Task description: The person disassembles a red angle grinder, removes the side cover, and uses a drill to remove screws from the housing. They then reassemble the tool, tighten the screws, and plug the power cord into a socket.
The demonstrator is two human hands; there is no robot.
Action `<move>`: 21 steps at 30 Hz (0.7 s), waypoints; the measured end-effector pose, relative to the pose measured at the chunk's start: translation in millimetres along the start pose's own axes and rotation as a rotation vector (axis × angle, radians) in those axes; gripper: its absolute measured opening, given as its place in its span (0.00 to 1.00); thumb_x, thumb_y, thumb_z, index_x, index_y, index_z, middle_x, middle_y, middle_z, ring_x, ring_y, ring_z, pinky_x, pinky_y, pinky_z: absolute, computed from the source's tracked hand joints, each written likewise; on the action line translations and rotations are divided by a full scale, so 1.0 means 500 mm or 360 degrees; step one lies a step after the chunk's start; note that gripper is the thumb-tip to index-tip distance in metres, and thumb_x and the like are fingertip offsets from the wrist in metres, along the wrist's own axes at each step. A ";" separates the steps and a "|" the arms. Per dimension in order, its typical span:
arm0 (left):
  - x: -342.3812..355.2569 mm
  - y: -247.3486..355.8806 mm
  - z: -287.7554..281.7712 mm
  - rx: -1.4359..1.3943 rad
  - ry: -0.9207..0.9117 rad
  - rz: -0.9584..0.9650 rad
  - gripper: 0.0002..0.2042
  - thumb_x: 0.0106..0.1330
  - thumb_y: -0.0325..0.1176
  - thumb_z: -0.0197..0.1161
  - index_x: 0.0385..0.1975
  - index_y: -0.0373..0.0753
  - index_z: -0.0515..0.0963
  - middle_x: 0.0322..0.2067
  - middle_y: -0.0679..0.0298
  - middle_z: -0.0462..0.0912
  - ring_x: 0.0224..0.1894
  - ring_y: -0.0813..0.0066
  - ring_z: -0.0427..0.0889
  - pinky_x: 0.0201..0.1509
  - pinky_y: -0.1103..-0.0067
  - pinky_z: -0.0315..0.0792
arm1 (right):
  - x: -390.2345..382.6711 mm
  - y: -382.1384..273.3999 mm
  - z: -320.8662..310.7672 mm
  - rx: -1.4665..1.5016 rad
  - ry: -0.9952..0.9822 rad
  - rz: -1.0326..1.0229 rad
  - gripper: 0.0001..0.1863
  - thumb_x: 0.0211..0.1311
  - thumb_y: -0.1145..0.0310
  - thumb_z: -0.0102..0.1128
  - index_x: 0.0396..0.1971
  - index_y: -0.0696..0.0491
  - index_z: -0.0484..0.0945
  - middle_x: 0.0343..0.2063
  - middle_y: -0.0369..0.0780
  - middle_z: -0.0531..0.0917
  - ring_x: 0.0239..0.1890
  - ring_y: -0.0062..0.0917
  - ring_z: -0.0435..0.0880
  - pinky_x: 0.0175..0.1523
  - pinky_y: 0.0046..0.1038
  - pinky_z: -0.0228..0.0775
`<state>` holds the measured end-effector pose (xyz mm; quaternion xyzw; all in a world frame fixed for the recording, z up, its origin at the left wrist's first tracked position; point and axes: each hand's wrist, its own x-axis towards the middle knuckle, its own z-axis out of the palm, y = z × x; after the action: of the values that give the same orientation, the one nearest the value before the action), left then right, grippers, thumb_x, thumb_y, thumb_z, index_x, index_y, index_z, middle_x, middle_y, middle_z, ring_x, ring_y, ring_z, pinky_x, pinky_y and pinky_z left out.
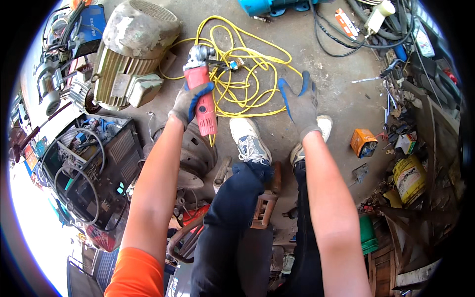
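Note:
My left hand [188, 103], in a grey glove with blue fingers, is wrapped round the red body of an angle grinder [202, 91]. Its metal gear head points away from me; I make out no disc on it. A yellow cord [241, 99] lies in loose loops on the floor to the right of the grinder, and a stretch of it shows below the grinder's rear end. My right hand [301, 103], gloved alike, hovers at the right edge of the loops with its thumb and fingers spread. Whether it touches the cord I cannot tell.
A large electric motor [118, 69] stands at the far left, with an opened machine housing [94, 158] nearer me. Round metal parts [190, 151] lie beside my left shoe [250, 140]. On the right are an orange box [363, 142], a yellow bucket [409, 179] and scattered scrap.

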<state>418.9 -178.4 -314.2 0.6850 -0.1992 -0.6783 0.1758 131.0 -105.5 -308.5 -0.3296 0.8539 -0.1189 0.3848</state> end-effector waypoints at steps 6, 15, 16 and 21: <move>0.129 -0.079 0.058 -0.0128 0.0082 0.0048 0.23 0.51 0.33 0.77 0.46 0.39 0.75 0.35 0.66 0.81 0.32 0.75 0.81 0.36 0.75 0.78 | 0.132 -0.006 0.148 -0.0422 -0.0329 -0.0107 0.46 0.57 0.38 0.56 0.71 0.48 0.56 0.70 0.54 0.53 0.72 0.49 0.53 0.71 0.40 0.56; 0.096 -0.175 -0.175 0.0703 0.0457 -0.0154 0.17 0.63 0.38 0.63 0.46 0.32 0.78 0.30 0.59 0.84 0.29 0.71 0.83 0.36 0.74 0.76 | -0.163 -0.144 0.322 -0.0087 -0.1447 -0.0406 0.40 0.55 0.52 0.58 0.65 0.57 0.61 0.63 0.55 0.67 0.65 0.46 0.68 0.66 0.38 0.62; 0.085 -0.157 -0.207 0.0711 0.0283 -0.0106 0.21 0.63 0.39 0.63 0.52 0.33 0.74 0.31 0.62 0.83 0.30 0.74 0.81 0.35 0.77 0.75 | -0.206 -0.122 0.330 -0.0206 -0.1103 -0.0554 0.42 0.55 0.53 0.58 0.68 0.56 0.58 0.65 0.54 0.65 0.65 0.46 0.67 0.66 0.39 0.62; -0.038 -0.126 -0.208 0.1591 0.0322 -0.0034 0.29 0.61 0.49 0.66 0.56 0.36 0.73 0.40 0.63 0.80 0.37 0.72 0.77 0.41 0.75 0.72 | -0.228 -0.084 0.057 0.0209 -0.0994 0.0137 0.34 0.62 0.51 0.56 0.63 0.56 0.66 0.55 0.53 0.76 0.57 0.48 0.75 0.58 0.41 0.68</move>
<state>525.2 -117.7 -328.3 0.7496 -0.4744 -0.4321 -0.1619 227.4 -61.4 -242.7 -0.2881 0.6983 -0.0506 0.6533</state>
